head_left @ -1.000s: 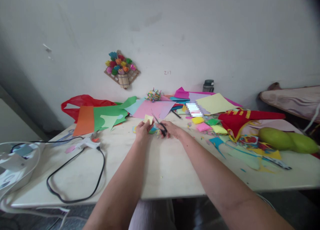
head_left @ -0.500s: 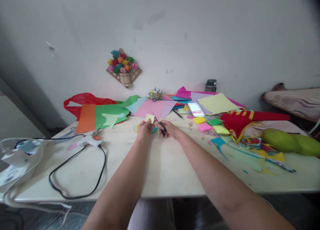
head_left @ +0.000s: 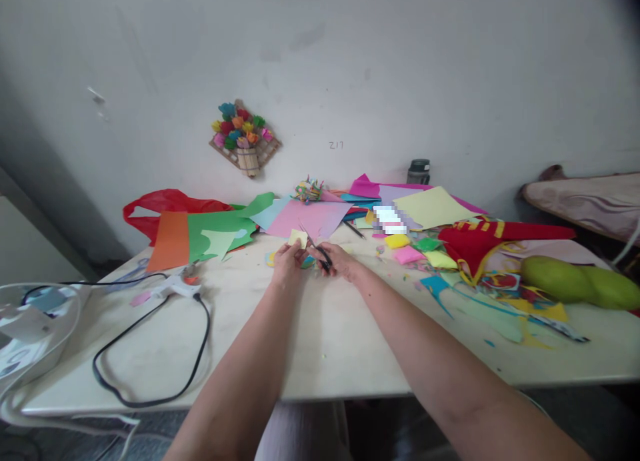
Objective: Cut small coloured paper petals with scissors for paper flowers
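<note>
My left hand (head_left: 289,259) pinches a small pale yellow piece of paper (head_left: 297,238) over the middle of the table. Close on its right, my right hand (head_left: 336,259) is wrapped round black-handled scissors (head_left: 324,253), whose blades point up and to the left, beside the paper. Whether the blades touch the paper I cannot tell. Below and behind the hands lies a blue and yellow cut-out (head_left: 307,261), partly hidden by the fingers. A sheet of pink paper (head_left: 313,215) lies just beyond.
On the left are a white adapter (head_left: 176,286) with a black cable, orange paper (head_left: 169,241) and green paper (head_left: 220,225). To the right lie small coloured packets (head_left: 407,255), paper scraps (head_left: 493,314), red cloth (head_left: 465,244) and a green gourd-like object (head_left: 580,282). A bottle (head_left: 419,172) stands behind.
The scissors and my right hand have shifted slightly left, nearer the paper. My left hand keeps its pinch on the paper. The whole view sways slightly with the head.
</note>
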A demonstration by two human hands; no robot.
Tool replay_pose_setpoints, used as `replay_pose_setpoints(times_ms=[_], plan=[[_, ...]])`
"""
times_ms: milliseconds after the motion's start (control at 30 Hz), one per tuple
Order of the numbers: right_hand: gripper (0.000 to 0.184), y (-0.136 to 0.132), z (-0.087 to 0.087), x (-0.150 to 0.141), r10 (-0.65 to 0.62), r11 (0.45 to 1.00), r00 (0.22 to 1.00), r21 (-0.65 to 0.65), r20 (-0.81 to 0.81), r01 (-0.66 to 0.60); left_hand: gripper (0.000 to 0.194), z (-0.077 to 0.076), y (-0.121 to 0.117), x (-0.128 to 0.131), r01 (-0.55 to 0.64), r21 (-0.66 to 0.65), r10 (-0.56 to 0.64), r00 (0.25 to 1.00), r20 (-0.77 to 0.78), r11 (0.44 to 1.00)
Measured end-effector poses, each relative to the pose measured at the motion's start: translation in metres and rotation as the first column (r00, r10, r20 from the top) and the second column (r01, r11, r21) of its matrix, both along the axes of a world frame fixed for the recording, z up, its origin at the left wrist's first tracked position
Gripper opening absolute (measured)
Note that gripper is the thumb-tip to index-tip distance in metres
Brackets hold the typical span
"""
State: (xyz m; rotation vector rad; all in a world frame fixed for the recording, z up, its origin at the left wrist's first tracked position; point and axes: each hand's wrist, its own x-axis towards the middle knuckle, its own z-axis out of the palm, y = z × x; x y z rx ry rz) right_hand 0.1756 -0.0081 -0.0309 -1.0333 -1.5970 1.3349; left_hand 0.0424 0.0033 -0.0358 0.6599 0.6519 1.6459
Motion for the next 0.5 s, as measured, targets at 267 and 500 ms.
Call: replay_pose_setpoints(times_ms=[267, 500], plan=[[0.033, 0.0009, -0.0016, -0.0007, -0.030, 0.999, 0.999, 0.018, 0.041, 0.030, 0.009, -0.0021, 0.0027, 0.0002, 0.010, 0.003, -0.010, 1.000, 0.018, 1.000], [0.032, -0.0012, 0.0003, -0.0010, -0.024, 1.000, 0.999, 0.005, 0.021, 0.024, 0.006, -0.0044, 0.0037, -0.0009, 0.018, 0.025, -0.019, 1.000, 0.005, 1.000]])
